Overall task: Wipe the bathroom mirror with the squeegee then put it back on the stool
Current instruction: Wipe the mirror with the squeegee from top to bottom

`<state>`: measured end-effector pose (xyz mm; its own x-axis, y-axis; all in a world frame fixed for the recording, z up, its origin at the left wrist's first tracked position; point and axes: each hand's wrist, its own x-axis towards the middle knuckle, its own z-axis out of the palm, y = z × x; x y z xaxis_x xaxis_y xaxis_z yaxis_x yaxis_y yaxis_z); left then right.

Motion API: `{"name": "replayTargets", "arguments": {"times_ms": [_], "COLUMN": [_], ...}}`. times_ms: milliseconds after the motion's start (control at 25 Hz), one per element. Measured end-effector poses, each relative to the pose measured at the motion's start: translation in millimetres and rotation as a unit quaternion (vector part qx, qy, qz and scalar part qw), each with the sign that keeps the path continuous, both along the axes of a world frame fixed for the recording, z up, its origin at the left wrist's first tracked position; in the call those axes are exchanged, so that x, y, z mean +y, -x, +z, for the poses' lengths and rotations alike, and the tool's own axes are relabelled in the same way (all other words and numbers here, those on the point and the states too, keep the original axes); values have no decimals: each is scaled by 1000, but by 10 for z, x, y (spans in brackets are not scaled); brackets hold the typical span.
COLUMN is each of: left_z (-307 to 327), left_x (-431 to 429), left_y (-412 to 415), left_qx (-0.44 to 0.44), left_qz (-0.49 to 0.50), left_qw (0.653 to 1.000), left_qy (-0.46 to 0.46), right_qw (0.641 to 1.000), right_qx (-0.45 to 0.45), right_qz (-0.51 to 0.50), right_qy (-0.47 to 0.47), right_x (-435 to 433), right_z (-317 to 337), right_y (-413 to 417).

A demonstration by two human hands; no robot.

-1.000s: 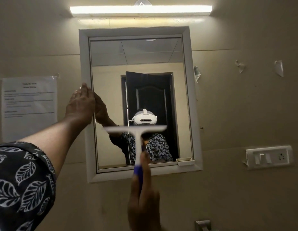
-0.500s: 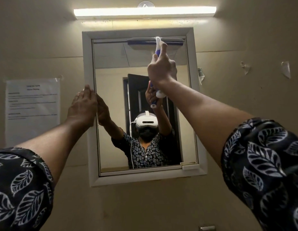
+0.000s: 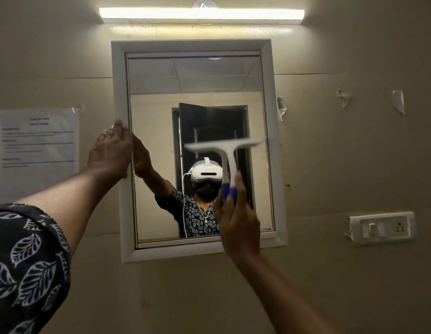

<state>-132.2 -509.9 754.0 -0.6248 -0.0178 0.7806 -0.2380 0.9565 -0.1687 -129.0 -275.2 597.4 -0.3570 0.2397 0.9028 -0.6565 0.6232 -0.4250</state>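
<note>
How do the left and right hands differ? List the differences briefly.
The left hand lies flat, fingers straight, on the left frame of the mirror; the right hand curls round the squeegee handle. The left hand is higher, at the mirror's edge; the right hand is lower, before the glass. Both reach up toward the mirror.

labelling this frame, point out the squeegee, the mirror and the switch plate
squeegee (image 3: 230, 162), head view, white neck below the blade
mirror (image 3: 118, 92), head view, left side of its frame
switch plate (image 3: 383, 228), head view, middle of its face
</note>
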Motion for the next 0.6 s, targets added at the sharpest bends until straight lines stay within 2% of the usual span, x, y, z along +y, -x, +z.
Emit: {"name": "replayTargets", "arguments": {"times_ms": [120,200,240,280,320,360,400,440,520,600], "left_z": [-5,-9,-8,-7,-9,-11,-13,-17,-19,-15], "left_x": [6,9,10,13,16,19,21,22,20,17], "left_y": [-1,-2,-5,-9,-11,-11,-9,-5,2,1], "left_qx": [-1,1,2,4,4,5,6,9,13,12], "left_qz": [1,0,-1,-1,0,2,4,5,6,5], "left_qw": [1000,1000,1000,1000,1000,1000,1000,1000,1000,1000], "left_qy": [-3,-2,-1,1,3,5,6,6,6,6], "right_qw": [998,997,987,984,965,941,897,863,885,922], "right_qx": [-63,-28,-23,-29,-51,-50,-66,-89,-72,20], "right_qz": [8,63,144,165,247,335,438,497,460,382], "right_qy": [11,-46,-69,-51,-66,-21,-4,-18,18,67], "right_x": [-107,-482,-745,-831,-943,-1091,-1243,-1350,-1438,-1168], "right_z": [-852,-281,272,691,997,1184,1269,1318,1235,1158], "right_y": [-238,-70,-35,-7,28,98,152,195,140,-56]}}
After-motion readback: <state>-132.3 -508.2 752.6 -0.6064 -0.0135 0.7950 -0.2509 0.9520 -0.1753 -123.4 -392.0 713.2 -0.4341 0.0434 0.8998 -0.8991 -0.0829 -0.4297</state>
